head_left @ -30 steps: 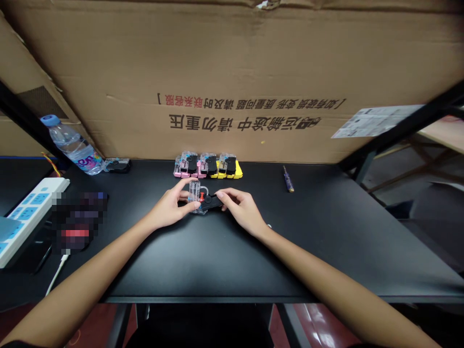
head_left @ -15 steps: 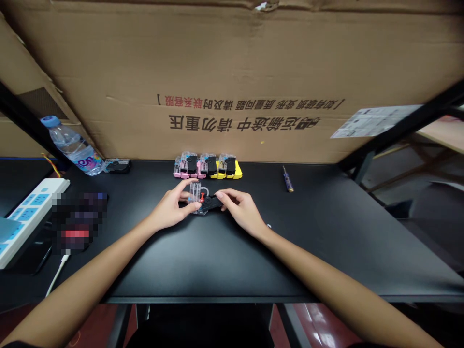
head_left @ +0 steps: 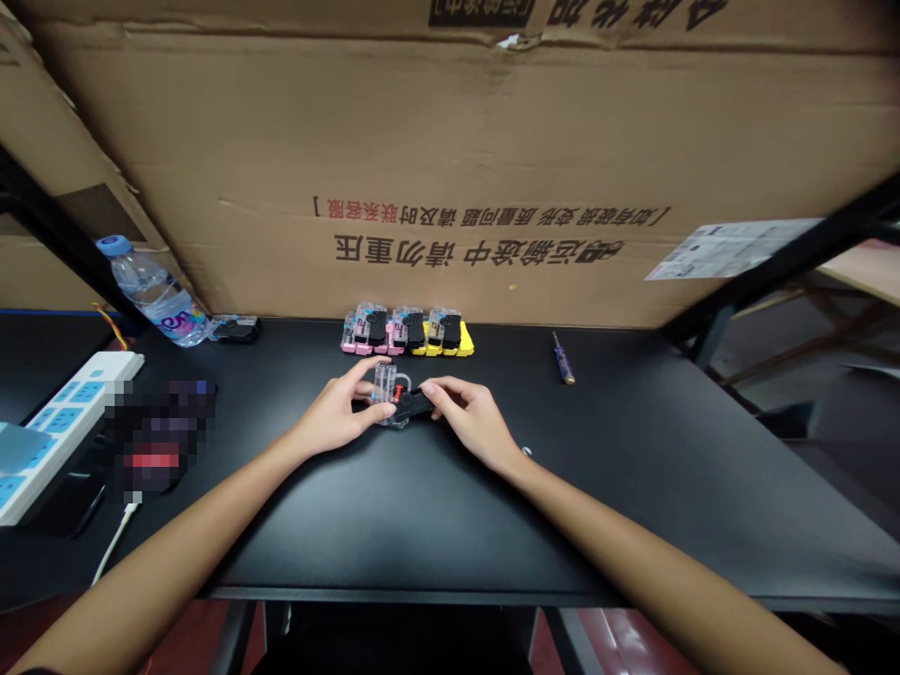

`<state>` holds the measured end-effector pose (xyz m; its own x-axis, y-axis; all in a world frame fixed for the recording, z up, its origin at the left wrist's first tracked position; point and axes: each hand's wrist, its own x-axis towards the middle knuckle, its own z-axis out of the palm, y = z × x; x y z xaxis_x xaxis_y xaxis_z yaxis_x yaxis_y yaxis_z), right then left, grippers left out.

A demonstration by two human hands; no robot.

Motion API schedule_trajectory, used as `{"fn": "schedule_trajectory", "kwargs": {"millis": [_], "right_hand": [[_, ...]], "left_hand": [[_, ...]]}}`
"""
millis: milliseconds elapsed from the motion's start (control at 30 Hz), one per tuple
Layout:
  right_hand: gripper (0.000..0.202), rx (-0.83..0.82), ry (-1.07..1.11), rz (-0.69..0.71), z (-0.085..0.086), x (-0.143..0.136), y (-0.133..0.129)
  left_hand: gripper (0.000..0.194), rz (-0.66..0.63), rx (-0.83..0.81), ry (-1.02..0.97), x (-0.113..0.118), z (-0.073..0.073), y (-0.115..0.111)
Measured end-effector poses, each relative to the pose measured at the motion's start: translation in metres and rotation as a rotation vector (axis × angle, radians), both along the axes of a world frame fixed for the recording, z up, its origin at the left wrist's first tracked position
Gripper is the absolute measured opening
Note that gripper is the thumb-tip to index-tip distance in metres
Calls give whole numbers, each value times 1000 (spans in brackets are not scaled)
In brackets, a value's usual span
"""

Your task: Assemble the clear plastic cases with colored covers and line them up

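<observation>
A small plastic device (head_left: 406, 407) is held between both hands above the table. It has a clear body, a black arm-like part, a small red piece and a curved clear loop at its top; I cannot make out its exact kind. My left hand (head_left: 338, 409) grips the clear end, thumb in front and fingers behind. With its thumb and fingertips, my right hand (head_left: 470, 417) pinches the end of the black part. Just beyond them, a row of similar clear-and-black devices (head_left: 409, 330) lies on pink and yellow pieces.
A screwdriver (head_left: 563, 362) lies to the right, and a tiny white piece (head_left: 526, 451) near my right wrist. On the left are a water bottle (head_left: 156, 295), another black-and-clear device (head_left: 235, 328), a power strip (head_left: 63, 422) and a pixelated dark object (head_left: 158, 436). Cardboard (head_left: 450, 141) stands behind.
The whole view has shifted slightly, so things sit a little lower in it. Both hands keep the same hold on the device, with barely any movement.
</observation>
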<state>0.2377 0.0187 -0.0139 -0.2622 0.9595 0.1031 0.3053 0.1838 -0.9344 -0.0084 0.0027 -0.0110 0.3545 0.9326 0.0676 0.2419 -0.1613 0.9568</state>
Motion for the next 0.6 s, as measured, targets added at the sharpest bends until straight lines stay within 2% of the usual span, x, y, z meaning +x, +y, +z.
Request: {"fn": "schedule_trajectory", "kwargs": {"millis": [167, 367, 600], "right_hand": [[43, -31, 52, -5, 3, -1, 0], [52, -91, 148, 5, 0, 3, 2], [49, -151, 165, -24, 3, 3, 4]], "left_hand": [[69, -10, -16, -39, -1, -2, 1], [76, -27, -84, -151, 2, -8, 2], [57, 93, -26, -124, -3, -5, 8]]}}
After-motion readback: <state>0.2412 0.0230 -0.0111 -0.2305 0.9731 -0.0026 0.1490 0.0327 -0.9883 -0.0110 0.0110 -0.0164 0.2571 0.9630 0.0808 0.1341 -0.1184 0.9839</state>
